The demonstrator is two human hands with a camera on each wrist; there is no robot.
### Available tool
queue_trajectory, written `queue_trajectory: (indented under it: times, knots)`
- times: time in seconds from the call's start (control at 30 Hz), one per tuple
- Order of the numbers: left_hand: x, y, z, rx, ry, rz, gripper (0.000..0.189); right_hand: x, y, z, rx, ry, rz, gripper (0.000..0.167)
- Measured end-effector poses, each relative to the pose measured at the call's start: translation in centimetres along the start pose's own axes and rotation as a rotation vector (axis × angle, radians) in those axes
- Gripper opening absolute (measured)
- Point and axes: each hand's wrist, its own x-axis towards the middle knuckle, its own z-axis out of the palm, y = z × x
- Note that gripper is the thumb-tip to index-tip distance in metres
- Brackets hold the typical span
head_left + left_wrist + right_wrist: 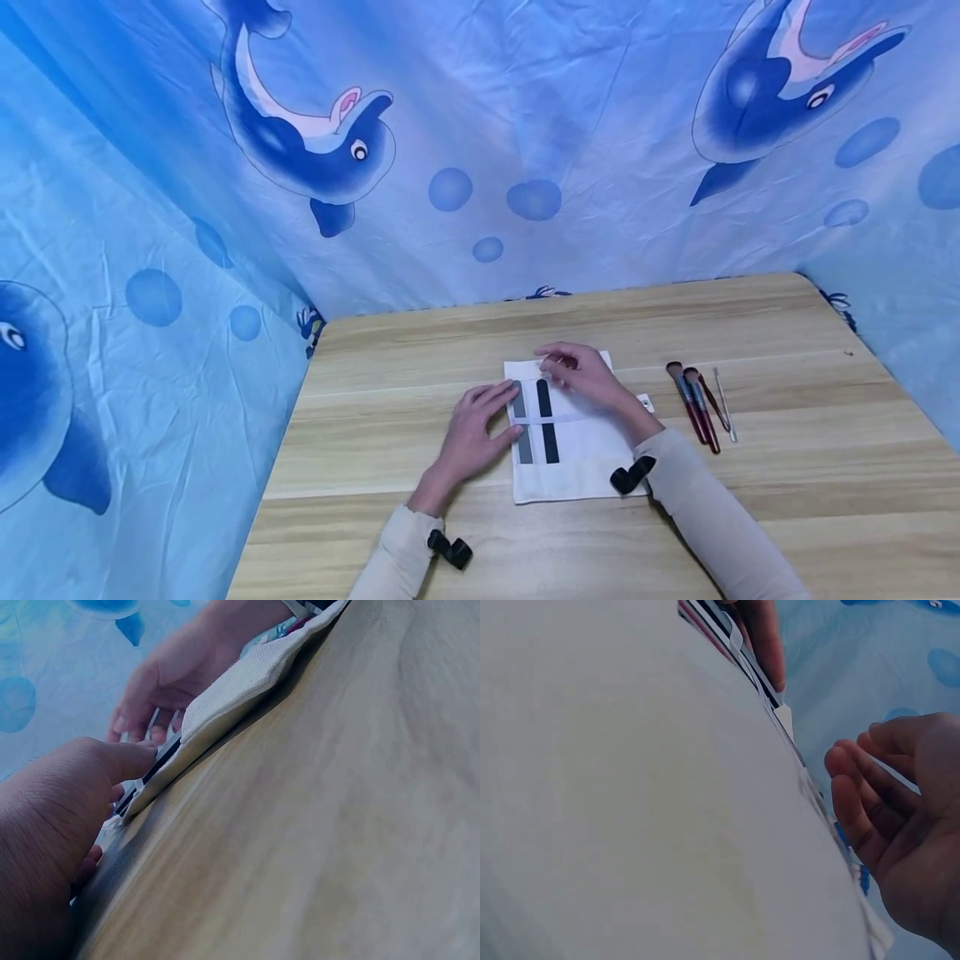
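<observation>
A white cloth pouch (581, 471) lies unfolded on the table, with a narrow elastic band across its middle. Under the band are a grey nail file (526, 448) at the left edge and a black nail file (551, 442) beside it. My left hand (474, 429) rests at the pouch's left edge, thumb and fingertips touching the grey file. Over the upper part of the pouch hovers my right hand (581, 375), near the black file's top end. Its fingers bend loosely with nothing between them in the right wrist view, apart from the cloth.
To the pouch's right lie two makeup brushes (697, 408) with dark red handles, a thin dark red tool (716, 404) and a slim silver tool (725, 406). A snap tab (646, 403) sticks out from the pouch's right side. Blue dolphin-print curtains (487, 125) surround the wooden table (375, 467).
</observation>
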Motion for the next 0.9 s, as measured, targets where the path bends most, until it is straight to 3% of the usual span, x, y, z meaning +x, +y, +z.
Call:
queue_trajectory:
  times: [0.47, 0.9]
  knots:
    - [-0.1, 0.1, 0.0, -0.014, -0.002, -0.009, 0.068, -2.0, -4.0, -2.3, -0.149, 0.094, -0.038, 0.035]
    - [0.0, 0.2, 0.0, -0.016, 0.025, 0.017, 0.066, -6.2, -5.7, -6.3, -0.216, 0.257, -0.006, 0.039]
